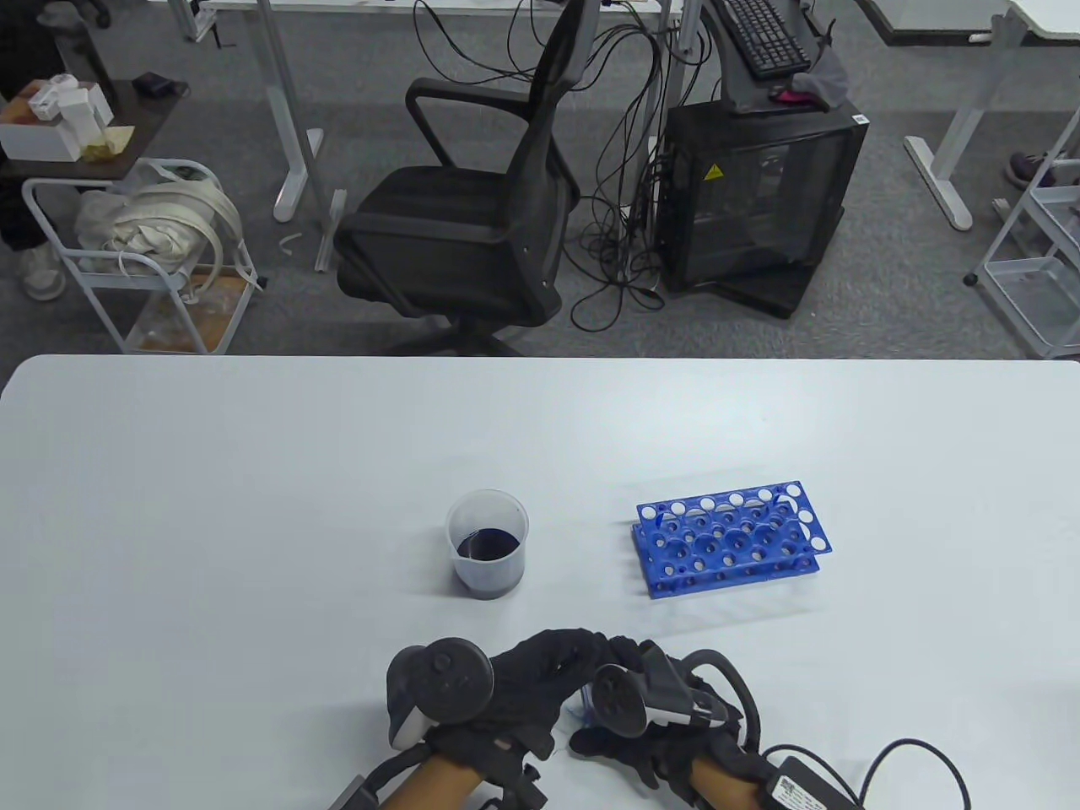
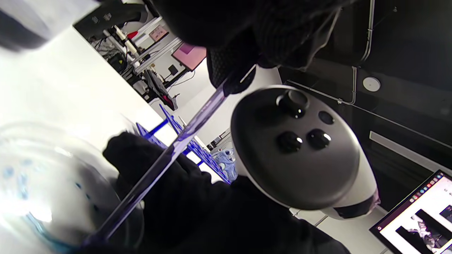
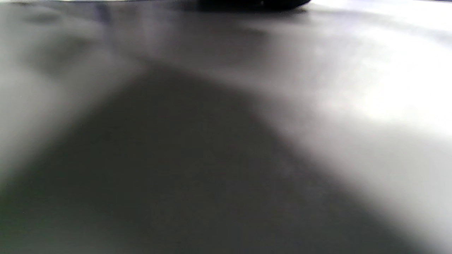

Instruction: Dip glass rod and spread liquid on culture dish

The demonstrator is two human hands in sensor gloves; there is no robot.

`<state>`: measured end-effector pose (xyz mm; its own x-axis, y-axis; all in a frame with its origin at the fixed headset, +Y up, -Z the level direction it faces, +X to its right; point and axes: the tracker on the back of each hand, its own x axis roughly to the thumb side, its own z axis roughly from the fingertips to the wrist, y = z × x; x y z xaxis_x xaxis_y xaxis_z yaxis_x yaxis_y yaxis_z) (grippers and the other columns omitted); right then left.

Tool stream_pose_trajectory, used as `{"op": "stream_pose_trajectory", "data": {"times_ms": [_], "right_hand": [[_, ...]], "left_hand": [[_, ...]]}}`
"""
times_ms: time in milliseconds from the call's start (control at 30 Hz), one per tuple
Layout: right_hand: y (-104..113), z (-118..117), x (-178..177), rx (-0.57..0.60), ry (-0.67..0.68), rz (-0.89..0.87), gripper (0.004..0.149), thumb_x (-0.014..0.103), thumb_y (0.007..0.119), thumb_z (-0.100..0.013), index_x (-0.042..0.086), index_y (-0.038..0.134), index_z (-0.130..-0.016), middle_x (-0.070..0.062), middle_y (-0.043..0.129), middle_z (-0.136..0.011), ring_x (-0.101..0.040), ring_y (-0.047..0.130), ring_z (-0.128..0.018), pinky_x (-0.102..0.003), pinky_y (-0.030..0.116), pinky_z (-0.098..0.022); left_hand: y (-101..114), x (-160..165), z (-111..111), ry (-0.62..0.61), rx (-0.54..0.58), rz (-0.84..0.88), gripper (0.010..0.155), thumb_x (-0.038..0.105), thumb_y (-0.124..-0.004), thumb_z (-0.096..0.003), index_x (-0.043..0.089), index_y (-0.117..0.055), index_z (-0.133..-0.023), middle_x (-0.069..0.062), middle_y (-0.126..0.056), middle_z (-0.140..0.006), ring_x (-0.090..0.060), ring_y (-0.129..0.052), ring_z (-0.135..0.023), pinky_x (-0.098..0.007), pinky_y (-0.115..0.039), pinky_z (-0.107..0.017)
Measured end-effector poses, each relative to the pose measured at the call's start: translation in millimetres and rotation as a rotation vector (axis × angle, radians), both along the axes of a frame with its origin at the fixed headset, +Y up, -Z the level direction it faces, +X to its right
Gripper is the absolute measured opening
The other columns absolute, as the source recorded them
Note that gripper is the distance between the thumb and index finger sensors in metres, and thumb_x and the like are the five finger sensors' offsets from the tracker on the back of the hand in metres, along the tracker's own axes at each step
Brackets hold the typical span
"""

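Table view shows both black-gloved hands crowded together at six o'clock on the pale table [image 1: 211,472]. On the left, the left hand [image 1: 515,688] reaches across toward the right one; the left wrist view shows its fingertips [image 2: 229,76] pinching the top of a clear glass rod [image 2: 169,155] that slants down into a shallow clear culture dish [image 2: 53,176] flecked with blue drops. The right hand [image 1: 629,747] lies just beside the dish, seemingly steadying it — whether it grips the rim or only rests there, I cannot tell, and its own wrist view is only blur.

Spreading seems to be the step in hand. To do it well, I judge the rod should stay low-angled, its tip gliding lightly in overlapping sweeps, the dish held still, no pressing.

At twelve o'clock from the hands stands a clear plastic beaker of dark blue liquid [image 1: 487,544]; at two o'clock, well apart, a blue perforated test-tube rack [image 1: 730,540]. Neither blocks the rod — only the right hand's tracker [image 1: 620,696] crowds it.
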<state>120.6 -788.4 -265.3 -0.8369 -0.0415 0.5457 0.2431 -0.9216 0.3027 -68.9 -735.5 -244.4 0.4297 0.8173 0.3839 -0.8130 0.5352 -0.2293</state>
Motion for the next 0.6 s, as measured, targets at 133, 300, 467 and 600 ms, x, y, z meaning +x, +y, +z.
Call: {"op": "stream_pose_trajectory", "data": {"times_ms": [133,300,467,600], "right_hand": [[0.1,-0.1,0.0,0.002,0.000,0.002,0.105,0.080,0.054,-0.039,0.015,0.003,-0.104,-0.009,0.019,-0.109,-0.021,0.055,-0.076,-0.035,0.066,-0.051],[0.2,0.0,0.3,0.003,0.000,0.003,0.105,0.080,0.054,-0.039,0.015,0.003,-0.104,-0.009,0.019,-0.109,-0.021,0.055,-0.077,-0.035,0.066,-0.051],[0.2,0.1,0.3,0.004,-0.001,0.005,0.105,0.080,0.054,-0.039,0.015,0.003,-0.104,-0.009,0.019,-0.109,-0.021,0.055,-0.077,-0.035,0.066,-0.051],[0.2,0.1,0.3,0.002,-0.001,0.003,0.105,0.080,0.054,-0.039,0.015,0.003,-0.104,-0.009,0.019,-0.109,-0.021,0.055,-0.077,-0.035,0.066,-0.051]], "left_hand": [[-3.2,2.8,-2.6,-0.013,-0.024,0.001,0.045,0.041,-0.076,-0.0577,0.032,-0.068,-0.101,0.003,-0.084,-0.098,-0.010,-0.087,-0.036,-0.033,-0.080,-0.017],[-3.7,-0.3,-7.0,0.005,-0.028,-0.011,0.044,0.042,-0.075,-0.0592,0.035,-0.065,-0.102,0.004,-0.081,-0.101,-0.010,-0.086,-0.039,-0.033,-0.080,-0.020],[1.1,-9.1,-9.2,0.062,0.056,-0.078,0.044,0.042,-0.074,-0.0591,0.036,-0.064,-0.102,0.004,-0.081,-0.101,-0.010,-0.086,-0.038,-0.033,-0.080,-0.020],[3.9,-15.4,-8.7,0.079,0.081,-0.099,0.044,0.041,-0.075,-0.0583,0.035,-0.066,-0.101,0.003,-0.082,-0.100,-0.010,-0.086,-0.037,-0.033,-0.080,-0.019]]}}
